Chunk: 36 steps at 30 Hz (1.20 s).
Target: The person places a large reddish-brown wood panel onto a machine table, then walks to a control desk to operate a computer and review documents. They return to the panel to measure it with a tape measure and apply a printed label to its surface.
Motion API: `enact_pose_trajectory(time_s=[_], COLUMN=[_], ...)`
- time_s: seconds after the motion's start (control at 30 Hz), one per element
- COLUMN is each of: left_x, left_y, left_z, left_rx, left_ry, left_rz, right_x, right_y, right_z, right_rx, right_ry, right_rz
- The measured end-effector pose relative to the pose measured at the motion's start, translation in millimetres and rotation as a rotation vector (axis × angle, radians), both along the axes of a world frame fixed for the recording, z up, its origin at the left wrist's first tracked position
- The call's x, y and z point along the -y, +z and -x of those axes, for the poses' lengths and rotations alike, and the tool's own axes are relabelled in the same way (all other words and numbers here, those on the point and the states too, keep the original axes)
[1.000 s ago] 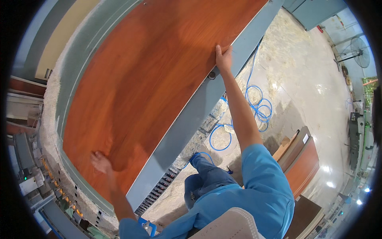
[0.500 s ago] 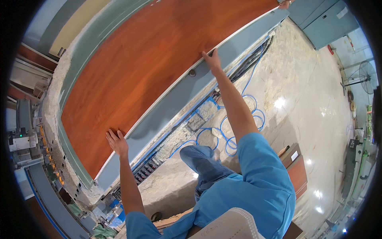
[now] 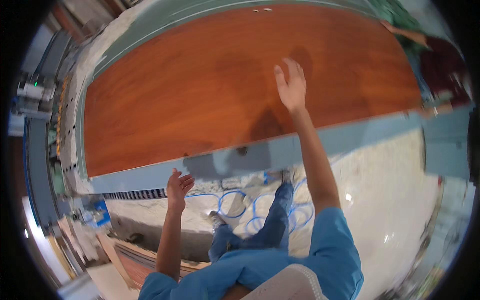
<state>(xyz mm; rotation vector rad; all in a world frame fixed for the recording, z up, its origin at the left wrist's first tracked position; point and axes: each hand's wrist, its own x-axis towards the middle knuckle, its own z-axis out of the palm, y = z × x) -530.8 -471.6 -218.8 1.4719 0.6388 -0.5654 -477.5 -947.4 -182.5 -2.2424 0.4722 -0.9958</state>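
Observation:
A large reddish-brown wood-grain board (image 3: 200, 100) lies flat on a machine bed (image 3: 325, 139) with a grey-blue front edge. My right hand (image 3: 292, 86) is raised over the board, fingers stretched out, holding nothing. Its shadow falls on the board. My left hand (image 3: 179, 189) hangs just in front of the bed's near edge, apart from the board, with its fingers spread and nothing in them. At the far right end a co-worker in a dark top (image 3: 445, 70) has a hand (image 3: 387, 26) at the board's far right corner and an arm near its front right corner.
Blue hoses (image 3: 232, 204) coil on the dusty floor by my feet. Boards (image 3: 132, 265) are stacked behind me at the lower left. Machinery (image 3: 37, 92) stands at the left, and a grey-blue cabinet (image 3: 447, 142) at the right.
Both my hands have come off the board's near edge; the right has lifted over it, the left drawn back toward me. My view has turned, bringing the co-worker in at the right.

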Motion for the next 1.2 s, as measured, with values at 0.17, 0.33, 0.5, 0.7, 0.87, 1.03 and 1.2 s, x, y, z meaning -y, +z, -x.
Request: enact_pose_trajectory(time_s=[0.17,0.33,0.5,0.7,0.87,1.03,1.2], left_x=[96.5,106.8,113.6,127.8,124.0,128.6,145.5], left_y=[-7.8,-2.8,11.9,19.8,14.8,10.8,9.3], left_z=[-20.2,-23.1,-25.7,-25.0,-24.3,-22.0,-26.9], left_rx=[0.089,0.104,0.188,0.098,0.037,0.076,0.028], left_ry=[0.187,0.114,-0.104,0.282,0.360,0.434,0.480], left_rz=[-0.034,-0.267,-0.319,-0.176,-0.204,-0.183,-0.249], right_x=[144.8,169.7,141.3,149.8,177.6,195.7,199.4], right_y=[-55.6,-57.8,-21.0,-28.3,-64.5,-93.1,-90.0], right_z=[-193.7,-307.0,-356.6,-374.5,-423.6,-450.2,-451.7], right_rx=[-0.291,-0.606,-0.680,-0.513,-0.588,-0.465,-0.639], right_ry=[0.086,0.265,0.381,0.269,0.445,0.329,0.226], right_rz=[0.346,0.458,0.435,0.467,0.510,0.633,0.568])
